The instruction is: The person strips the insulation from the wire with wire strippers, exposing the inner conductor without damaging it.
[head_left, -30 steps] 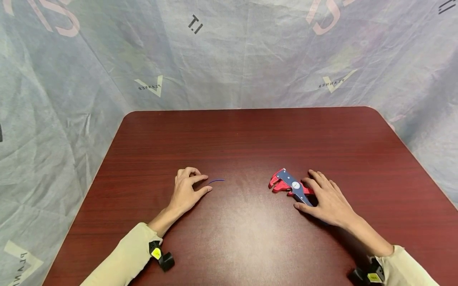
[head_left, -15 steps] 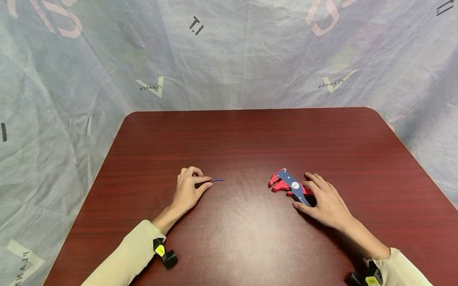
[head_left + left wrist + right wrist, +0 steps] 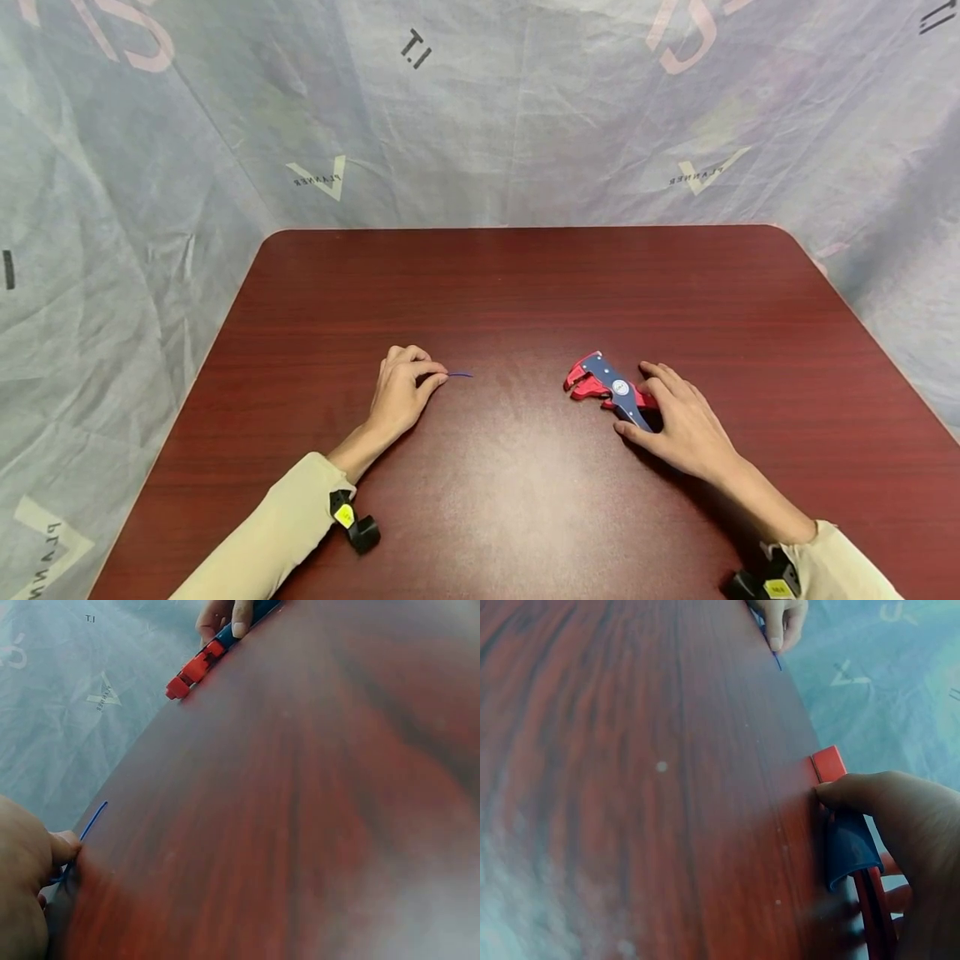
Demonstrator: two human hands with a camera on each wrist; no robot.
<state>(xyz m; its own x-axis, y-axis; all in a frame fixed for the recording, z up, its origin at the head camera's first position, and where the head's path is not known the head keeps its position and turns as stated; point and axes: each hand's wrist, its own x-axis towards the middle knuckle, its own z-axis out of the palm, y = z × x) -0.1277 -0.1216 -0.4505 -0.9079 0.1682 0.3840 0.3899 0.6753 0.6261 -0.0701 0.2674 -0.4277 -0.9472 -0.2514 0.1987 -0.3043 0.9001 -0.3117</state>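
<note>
Between thumb and index finger, my left hand (image 3: 397, 392) pinches a short blue wire (image 3: 461, 374). One end of the wire sticks out to the right of the fingertips, and in the left wrist view the blue wire (image 3: 94, 820) also shows a bit behind the thumb. A red and dark blue wire stripper (image 3: 606, 385) lies on the table, its red jaws pointing to the upper left. My right hand (image 3: 686, 425) holds its handles, thumb on the near side and fingers on the far side. The palm hides the handle ends.
The dark red-brown wooden table (image 3: 510, 283) has rounded far corners. Grey printed cloth (image 3: 480, 125) hangs behind it and at both sides. A black wrist camera (image 3: 360, 525) sits at the left sleeve, with another at the right sleeve.
My left thumb and index finger have come together on the blue wire, and that hand has shifted slightly right. My right fingers have drawn in a little at the wire stripper, which stays in place.
</note>
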